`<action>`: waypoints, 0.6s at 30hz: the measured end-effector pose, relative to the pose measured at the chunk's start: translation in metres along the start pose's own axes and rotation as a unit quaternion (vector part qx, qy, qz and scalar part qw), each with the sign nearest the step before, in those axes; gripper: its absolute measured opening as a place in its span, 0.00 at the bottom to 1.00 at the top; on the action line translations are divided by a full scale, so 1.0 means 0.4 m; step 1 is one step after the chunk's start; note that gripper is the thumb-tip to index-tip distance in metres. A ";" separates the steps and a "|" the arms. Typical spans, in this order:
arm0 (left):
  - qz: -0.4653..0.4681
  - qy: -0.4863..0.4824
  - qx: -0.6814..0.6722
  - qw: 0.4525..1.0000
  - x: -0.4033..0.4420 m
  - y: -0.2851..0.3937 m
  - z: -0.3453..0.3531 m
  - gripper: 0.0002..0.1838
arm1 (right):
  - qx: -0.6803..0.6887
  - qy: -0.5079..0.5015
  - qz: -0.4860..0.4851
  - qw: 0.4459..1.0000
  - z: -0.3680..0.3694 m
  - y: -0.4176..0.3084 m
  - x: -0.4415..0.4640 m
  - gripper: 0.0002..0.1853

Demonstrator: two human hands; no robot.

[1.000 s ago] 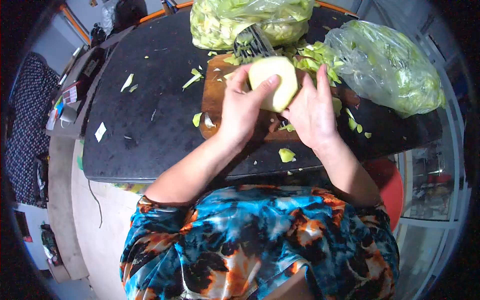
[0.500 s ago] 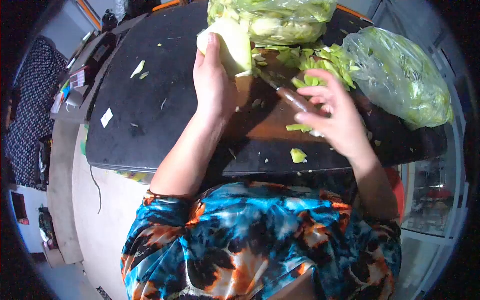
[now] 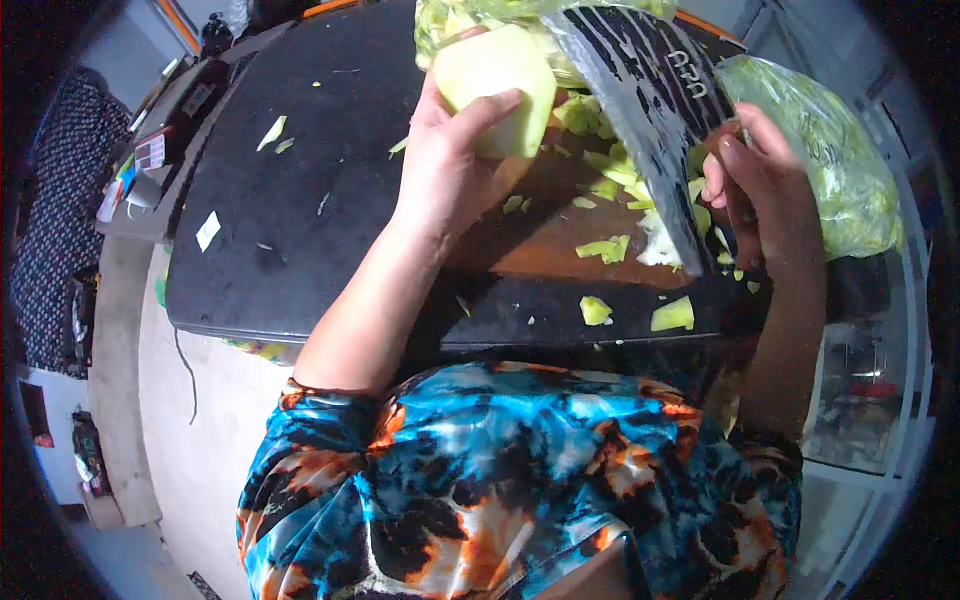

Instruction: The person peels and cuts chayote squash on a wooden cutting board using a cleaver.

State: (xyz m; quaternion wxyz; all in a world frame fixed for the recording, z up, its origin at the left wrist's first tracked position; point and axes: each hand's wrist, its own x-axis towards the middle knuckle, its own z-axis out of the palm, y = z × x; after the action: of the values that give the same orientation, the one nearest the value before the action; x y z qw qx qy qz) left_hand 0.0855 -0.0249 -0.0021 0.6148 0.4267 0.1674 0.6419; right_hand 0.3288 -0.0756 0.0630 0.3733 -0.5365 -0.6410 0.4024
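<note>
In my left hand [image 3: 447, 150] is a peeled, pale green vegetable [image 3: 500, 75] with flat cut faces, thumb across its front. I cannot tell its exact kind. My right hand [image 3: 768, 185] is closed round the handle of a cleaver [image 3: 645, 110]. The broad wet blade is raised and tilted, its dark flat side towards me with some lettering on it. The blade stands to the right of the vegetable, apart from it. Below both hands lies a brown cutting board [image 3: 545, 250], scattered with green peelings [image 3: 603, 249], partly hidden by the blade.
A clear plastic bag [image 3: 835, 170] of green vegetables stands at the right, and another bag [image 3: 440, 20] at the back, partly behind the cleaver. Loose scraps [image 3: 672, 314] lie near the front edge of the black table [image 3: 300, 220]. A white cup [image 3: 148, 193] stands far left.
My right hand has moved right and turned the cleaver up, so its broad side shows. The vegetable has shifted right in my left hand. Another green scrap lies at the table's front.
</note>
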 end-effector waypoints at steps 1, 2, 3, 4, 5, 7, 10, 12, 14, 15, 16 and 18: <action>0.005 -0.008 0.012 1.000 0.000 -0.005 0.002 0.30 | 0.020 0.014 -0.027 0.999 0.016 0.000 -0.013 0.15; -0.003 -0.016 0.009 1.000 -0.002 -0.008 0.004 0.30 | 0.040 0.029 -0.054 0.997 0.031 0.002 -0.023 0.14; -0.010 -0.024 0.005 1.000 -0.004 -0.010 0.007 0.30 | 0.059 0.044 -0.082 0.994 0.039 0.004 -0.029 0.14; -0.017 -0.031 0.002 0.999 -0.006 -0.012 0.009 0.30 | 0.049 0.046 -0.103 0.992 0.043 0.007 -0.032 0.14; -0.014 -0.038 0.014 0.999 -0.008 -0.015 0.009 0.30 | 0.040 0.047 -0.126 0.990 0.046 0.010 -0.034 0.14; -0.004 -0.050 0.039 0.998 -0.009 -0.017 0.006 0.30 | 0.004 0.048 -0.139 0.989 0.045 0.003 -0.037 0.13; -0.004 -0.054 0.053 0.997 -0.013 -0.011 0.010 0.29 | -0.045 0.059 -0.125 0.989 0.035 -0.017 -0.043 0.13; 0.001 -0.052 0.067 0.996 -0.018 -0.007 0.017 0.28 | -0.041 0.080 -0.138 0.986 0.037 -0.006 -0.043 0.13; 0.006 -0.052 0.082 0.995 -0.024 -0.004 0.020 0.28 | -0.053 0.074 -0.137 0.986 0.031 -0.002 -0.040 0.13; 0.009 -0.054 0.090 0.994 -0.027 -0.003 0.021 0.27 | -0.060 0.072 -0.138 0.986 0.029 -0.001 -0.039 0.14; 0.012 -0.055 0.098 0.994 -0.028 -0.002 0.023 0.27 | -0.060 0.082 -0.136 0.986 0.031 0.000 -0.040 0.14; -0.008 -0.059 0.109 0.992 -0.029 -0.001 0.024 0.29 | -0.060 0.102 -0.131 0.984 0.041 0.002 -0.048 0.15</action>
State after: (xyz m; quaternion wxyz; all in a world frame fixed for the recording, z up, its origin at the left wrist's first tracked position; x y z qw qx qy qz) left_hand 0.0914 -0.0385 -0.0007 0.5787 0.5270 0.2027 0.5885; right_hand 0.3167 -0.0963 0.0550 0.4530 -0.5073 -0.6878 0.2539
